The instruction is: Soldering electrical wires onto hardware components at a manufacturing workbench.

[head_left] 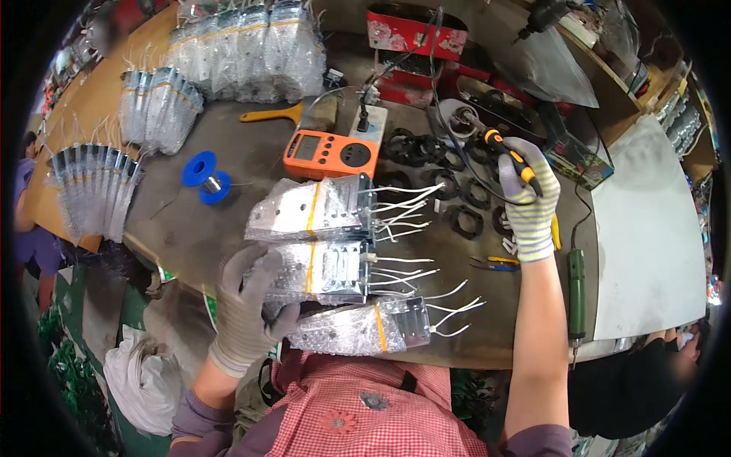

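My right hand (529,198), in a striped glove, is closed around the black-and-orange handle of a soldering iron (499,141). The iron's metal end points into a round stand (461,114). My left hand (247,305), also gloved, grips the left end of a bubble-wrapped bundle of flat metallic parts (327,270) with a yellow band around it. White wires stick out of its right end. Similar wrapped bundles lie on either side: one farther off (304,212) and one nearer me (350,327), the latter slightly tilted.
Behind the bundles lies an orange meter (331,155) beside a power strip (367,126). A blue solder spool (205,177) stands left. Black rings (464,221) and small pliers (499,263) lie near my right hand. A green electric screwdriver (576,293) is farther right. More wrapped bundles (244,57) fill the back left.
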`<move>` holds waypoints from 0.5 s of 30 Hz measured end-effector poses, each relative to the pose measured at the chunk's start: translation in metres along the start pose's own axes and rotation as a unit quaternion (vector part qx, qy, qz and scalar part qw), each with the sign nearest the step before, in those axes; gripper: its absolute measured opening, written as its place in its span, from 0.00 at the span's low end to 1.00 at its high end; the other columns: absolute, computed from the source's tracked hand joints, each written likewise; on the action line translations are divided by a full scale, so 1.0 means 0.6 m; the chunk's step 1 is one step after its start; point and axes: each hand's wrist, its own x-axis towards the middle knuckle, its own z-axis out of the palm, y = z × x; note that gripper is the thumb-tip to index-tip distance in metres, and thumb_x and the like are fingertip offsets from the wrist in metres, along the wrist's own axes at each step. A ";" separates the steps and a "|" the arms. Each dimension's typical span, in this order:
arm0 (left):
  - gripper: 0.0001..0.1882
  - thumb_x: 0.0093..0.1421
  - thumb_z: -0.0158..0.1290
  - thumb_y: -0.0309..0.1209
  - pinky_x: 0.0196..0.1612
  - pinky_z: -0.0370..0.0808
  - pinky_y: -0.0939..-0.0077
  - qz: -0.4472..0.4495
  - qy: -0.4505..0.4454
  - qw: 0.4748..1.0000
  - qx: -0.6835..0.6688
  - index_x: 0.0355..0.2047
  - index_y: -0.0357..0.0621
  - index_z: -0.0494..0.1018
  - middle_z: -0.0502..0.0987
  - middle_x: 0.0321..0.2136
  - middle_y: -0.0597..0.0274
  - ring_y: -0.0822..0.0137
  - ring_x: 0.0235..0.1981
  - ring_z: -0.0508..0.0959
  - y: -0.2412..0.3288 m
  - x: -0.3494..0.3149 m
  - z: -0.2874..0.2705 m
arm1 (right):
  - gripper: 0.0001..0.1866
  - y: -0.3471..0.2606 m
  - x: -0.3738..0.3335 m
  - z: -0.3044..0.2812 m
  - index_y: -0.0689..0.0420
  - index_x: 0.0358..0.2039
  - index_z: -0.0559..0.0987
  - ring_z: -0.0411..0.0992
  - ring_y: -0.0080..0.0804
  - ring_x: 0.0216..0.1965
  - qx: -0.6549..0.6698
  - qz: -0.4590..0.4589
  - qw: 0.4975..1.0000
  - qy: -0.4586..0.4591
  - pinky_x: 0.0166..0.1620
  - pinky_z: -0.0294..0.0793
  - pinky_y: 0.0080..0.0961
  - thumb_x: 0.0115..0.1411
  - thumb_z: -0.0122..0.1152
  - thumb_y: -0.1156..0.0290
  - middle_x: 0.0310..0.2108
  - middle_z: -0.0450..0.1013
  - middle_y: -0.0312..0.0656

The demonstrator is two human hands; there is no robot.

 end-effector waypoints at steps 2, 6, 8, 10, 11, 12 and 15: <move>0.28 0.48 0.62 0.42 0.51 0.69 0.54 -0.014 0.023 1.000 -0.007 0.49 0.44 0.73 0.69 0.48 0.47 0.46 0.48 0.71 0.020 -0.006 -0.014 | 0.14 0.022 0.015 0.022 0.59 0.43 0.79 0.76 0.32 0.39 -0.018 -0.017 0.999 -0.034 0.45 0.73 0.24 0.55 0.65 0.79 0.36 0.77 0.44; 0.30 0.47 0.63 0.45 0.50 0.72 0.57 0.135 -0.078 0.984 -0.083 0.49 0.47 0.74 0.73 0.44 0.56 0.55 0.46 0.75 0.056 -0.009 -0.004 | 0.16 0.064 0.015 0.024 0.60 0.47 0.78 0.74 0.28 0.44 0.145 0.070 0.985 -0.054 0.51 0.71 0.24 0.57 0.62 0.80 0.43 0.77 0.42; 0.31 0.43 0.64 0.44 0.47 0.73 0.57 0.110 -0.107 0.983 -0.104 0.48 0.47 0.75 0.74 0.43 0.58 0.56 0.41 0.76 0.087 -0.009 0.002 | 0.16 0.067 0.015 0.018 0.60 0.48 0.78 0.74 0.28 0.45 0.112 0.089 0.984 -0.108 0.52 0.70 0.24 0.58 0.60 0.81 0.45 0.77 0.43; 0.34 0.43 0.64 0.46 0.46 0.75 0.61 0.107 -0.124 0.983 -0.085 0.51 0.46 0.73 0.74 0.42 0.56 0.57 0.42 0.76 0.109 -0.005 0.004 | 0.17 0.079 0.018 0.019 0.60 0.50 0.77 0.74 0.28 0.46 0.022 0.012 0.990 -0.141 0.54 0.69 0.24 0.59 0.59 0.81 0.45 0.76 0.42; 0.37 0.41 0.65 0.46 0.46 0.75 0.62 0.100 -0.146 0.983 -0.052 0.52 0.46 0.72 0.73 0.41 0.56 0.57 0.42 0.76 0.119 -0.006 0.007 | 0.18 0.082 0.022 0.024 0.59 0.51 0.77 0.72 0.28 0.49 0.013 0.011 0.987 -0.160 0.55 0.68 0.25 0.59 0.58 0.81 0.46 0.75 0.42; 0.39 0.40 0.65 0.47 0.46 0.75 0.64 0.100 -0.172 0.980 -0.022 0.53 0.45 0.71 0.73 0.39 0.55 0.57 0.41 0.77 0.127 -0.004 0.008 | 0.18 0.081 0.023 0.027 0.59 0.51 0.77 0.72 0.28 0.49 0.014 0.009 0.987 -0.161 0.55 0.68 0.25 0.59 0.58 0.81 0.46 0.75 0.42; 0.30 0.47 0.58 0.40 0.40 0.74 0.66 0.085 -0.145 0.985 0.026 0.52 0.44 0.71 0.71 0.33 0.61 0.62 0.37 0.75 0.148 -0.012 0.030 | 0.22 0.094 0.015 0.034 0.57 0.56 0.73 0.70 0.26 0.49 0.102 0.043 0.980 -0.163 0.53 0.69 0.24 0.60 0.56 0.82 0.49 0.72 0.39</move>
